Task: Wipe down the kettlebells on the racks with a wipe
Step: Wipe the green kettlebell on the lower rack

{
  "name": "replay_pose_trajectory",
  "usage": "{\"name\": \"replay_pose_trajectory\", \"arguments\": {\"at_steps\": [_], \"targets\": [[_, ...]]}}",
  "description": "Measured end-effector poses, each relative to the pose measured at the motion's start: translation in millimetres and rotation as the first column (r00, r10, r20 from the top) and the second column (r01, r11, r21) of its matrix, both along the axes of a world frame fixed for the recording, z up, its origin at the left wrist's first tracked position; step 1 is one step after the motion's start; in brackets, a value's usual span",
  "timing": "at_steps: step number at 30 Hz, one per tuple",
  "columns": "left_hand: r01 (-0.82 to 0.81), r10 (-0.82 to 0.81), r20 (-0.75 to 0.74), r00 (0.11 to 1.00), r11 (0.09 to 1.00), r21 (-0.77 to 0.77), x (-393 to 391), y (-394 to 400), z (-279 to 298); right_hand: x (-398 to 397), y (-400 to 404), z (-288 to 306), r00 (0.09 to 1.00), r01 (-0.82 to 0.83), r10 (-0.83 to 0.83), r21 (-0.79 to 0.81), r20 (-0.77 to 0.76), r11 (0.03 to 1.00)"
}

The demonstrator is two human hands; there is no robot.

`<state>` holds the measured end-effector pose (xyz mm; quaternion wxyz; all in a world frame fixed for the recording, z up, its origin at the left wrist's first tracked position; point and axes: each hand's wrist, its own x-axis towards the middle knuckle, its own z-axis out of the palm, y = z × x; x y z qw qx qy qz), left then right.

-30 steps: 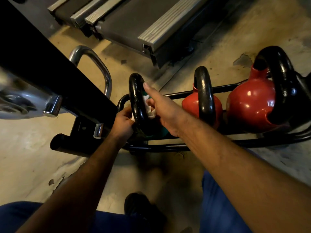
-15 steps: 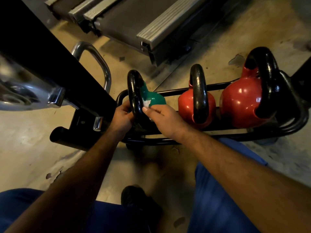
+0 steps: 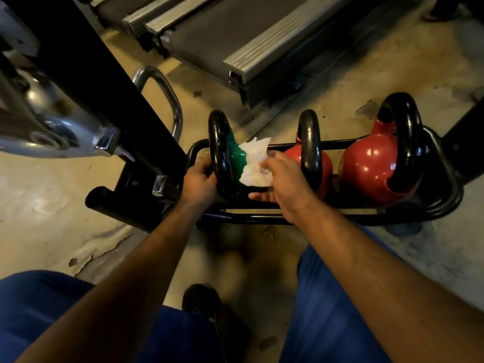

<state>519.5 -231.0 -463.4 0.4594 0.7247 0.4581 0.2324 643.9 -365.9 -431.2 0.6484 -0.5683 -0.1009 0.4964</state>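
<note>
Low black rack (image 3: 442,203) on the concrete floor (image 3: 52,195), three kettlebells in a row. Green bell (image 3: 235,158) at the left end, small red bell (image 3: 326,166) in the middle, large red bell (image 3: 369,166) at the right; all have black handles standing up.

Left hand (image 3: 199,182) grips the near side of the green bell's handle (image 3: 220,153), fingers curled round it. Right hand (image 3: 285,179) pinches a crumpled white wipe (image 3: 254,163) at its right edge; the wipe lies against the green bell's right flank, covering part of it. The right hand also hides the lower left of the small red bell.

Left of the rack, touching or just beside it: a black machine post (image 3: 104,82) with a chrome loop (image 3: 167,100). Behind the rack, a treadmill deck (image 3: 235,35). Blue trouser legs (image 3: 327,310) and a dark shoe (image 3: 204,302) at the bottom.
</note>
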Motion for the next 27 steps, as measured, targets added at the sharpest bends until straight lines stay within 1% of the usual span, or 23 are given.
{"name": "replay_pose_trajectory", "arguments": {"at_steps": [2,7,10,13,14,16,18,19,21,23,25,27], "targets": [[-0.032,0.032,0.0,0.999,0.998,0.046,-6,-9,-2,-3,-8,6,0.999,0.002,-0.002,0.002,-0.044,1.0],[-0.197,0.201,-0.067,0.977,0.978,0.063,-24,-41,-10,-9,-26,13,1.0,0.022,-0.022,-0.012,-0.01,1.0],[-0.234,0.238,-0.134,0.962,0.971,0.041,-29,-67,-12,-9,-36,17,0.999,0.015,-0.014,-0.021,0.052,1.0],[-0.242,0.233,-0.207,0.95,0.97,-0.019,-27,-87,-11,-7,-46,28,0.996,-0.012,0.012,0.001,0.086,1.0],[-0.222,0.211,-0.229,0.95,0.975,-0.025,-26,-92,-9,-4,-50,32,0.997,-0.013,0.012,0.012,0.071,1.0],[-0.162,0.148,-0.263,0.954,0.986,-0.032,-20,-99,-4,4,-60,42,0.999,-0.018,0.02,0.035,-0.032,0.999],[-0.112,0.096,-0.244,0.965,0.992,-0.055,-11,-105,5,14,-71,52,0.986,-0.008,0.016,0.05,-0.166,0.999],[-0.094,0.079,-0.216,0.973,0.994,-0.061,-4,-107,9,21,-77,56,0.983,0.007,0.001,0.042,-0.181,0.999],[-0.057,0.044,-0.169,0.985,0.996,-0.073,12,-112,19,37,-85,58,0.994,0.051,-0.05,0.005,-0.096,0.999],[-0.022,0.012,-0.132,0.991,0.997,-0.079,30,-115,28,48,-93,57,0.992,0.081,-0.077,-0.038,0.095,0.996],[-0.01,0.003,-0.08,0.997,0.995,-0.095,44,-117,34,56,-98,59,0.947,0.086,-0.052,-0.095,0.316,0.992],[0.008,-0.013,-0.043,0.999,0.994,-0.113,56,-116,41,63,-98,60,0.881,0.105,-0.031,-0.131,0.472,0.986]]}}
